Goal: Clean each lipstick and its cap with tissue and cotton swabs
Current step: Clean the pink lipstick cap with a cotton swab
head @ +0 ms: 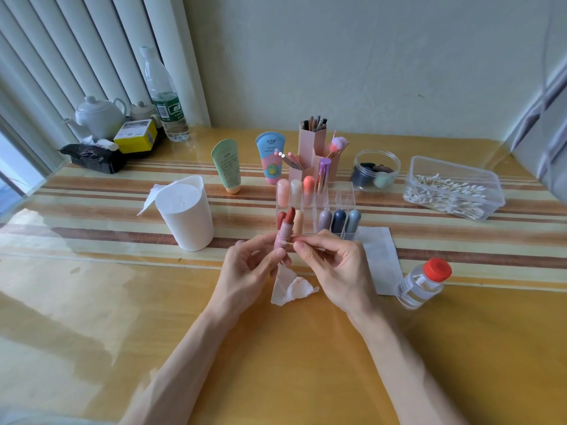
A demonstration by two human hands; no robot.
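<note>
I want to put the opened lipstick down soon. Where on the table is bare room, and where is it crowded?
Bare: the table in front of the tissue roll, left of the left hand; also the near side below the red-capped bottle. Crowded: the far strip from the clear organizer to the swab box.

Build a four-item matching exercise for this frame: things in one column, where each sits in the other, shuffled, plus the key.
Things
1. pink-tubed brown-red lipstick
2. clear rectangular plastic box of cotton swabs
3. small clear bottle with red cap
4. white tissue roll

Places
A. stands left of the clear acrylic organiser
B. near the right edge of the table
C. gripped in the left hand
D. on the table, right of the right hand, which pinches a thin cotton swab

Pairs: 1-C, 2-B, 3-D, 4-A
</note>
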